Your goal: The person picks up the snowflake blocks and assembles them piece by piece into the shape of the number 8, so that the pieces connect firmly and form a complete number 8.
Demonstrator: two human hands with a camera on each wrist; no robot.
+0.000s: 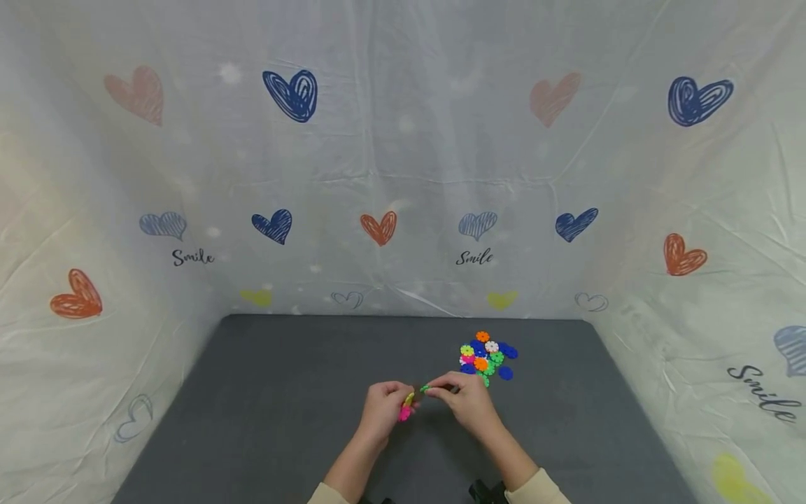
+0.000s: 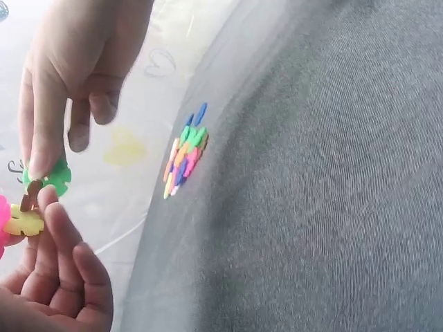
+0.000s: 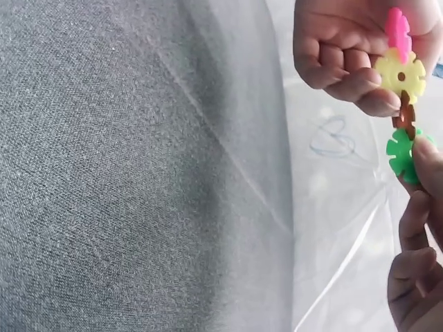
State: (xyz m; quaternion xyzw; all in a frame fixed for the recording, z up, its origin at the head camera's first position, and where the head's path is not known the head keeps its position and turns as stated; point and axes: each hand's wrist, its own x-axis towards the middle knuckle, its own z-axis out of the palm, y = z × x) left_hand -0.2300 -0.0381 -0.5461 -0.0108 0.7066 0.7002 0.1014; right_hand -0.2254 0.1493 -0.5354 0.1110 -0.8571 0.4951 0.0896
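Observation:
My left hand (image 1: pixel 383 409) pinches a small chain of snowflake discs above the grey mat: a pink disc (image 3: pixel 396 31), a yellow disc (image 3: pixel 400 75) and a brown disc (image 3: pixel 404 117) slotted together. My right hand (image 1: pixel 462 399) pinches a green disc (image 3: pixel 403 153) and holds it against the brown end of the chain. The green disc (image 2: pixel 48 178) shows between finger and thumb in the left wrist view, with the yellow disc (image 2: pixel 22 220) just below it. A pile of loose coloured discs (image 1: pixel 486 355) lies on the mat just beyond the right hand.
The grey mat (image 1: pixel 283 406) covers the table. A white sheet printed with hearts (image 1: pixel 403 175) hangs as walls at the back and both sides. The loose discs (image 2: pixel 183 152) lie close to the back wall.

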